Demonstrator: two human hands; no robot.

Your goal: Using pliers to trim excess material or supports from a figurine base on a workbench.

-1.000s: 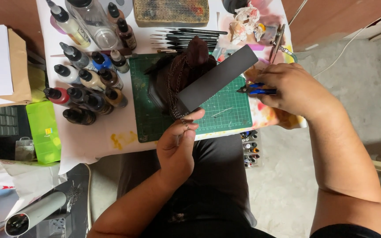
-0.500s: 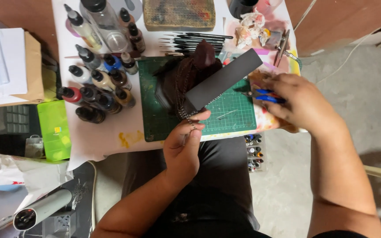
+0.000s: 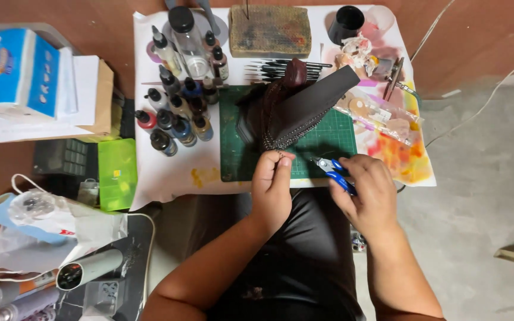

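A dark brown leather bag (image 3: 292,107) with a metal chain along its edge lies on a green cutting mat (image 3: 322,145) on the small table. My left hand (image 3: 272,184) pinches the end of the chain (image 3: 275,147) at the mat's near edge. My right hand (image 3: 367,190) holds blue-handled pliers (image 3: 334,172), jaws pointing left toward the chain, just right of my left hand.
Several paint bottles (image 3: 174,116) stand left of the mat. Brushes (image 3: 275,68), a brown block (image 3: 267,31) and a black cup (image 3: 346,24) sit at the back. A paint-stained sheet (image 3: 403,148) lies to the right. A tissue box (image 3: 22,68) and green box (image 3: 116,172) sit left.
My right hand has come down from the mat's right side to the near edge with the pliers, close to my left hand. The view has shifted so the table sits lower.
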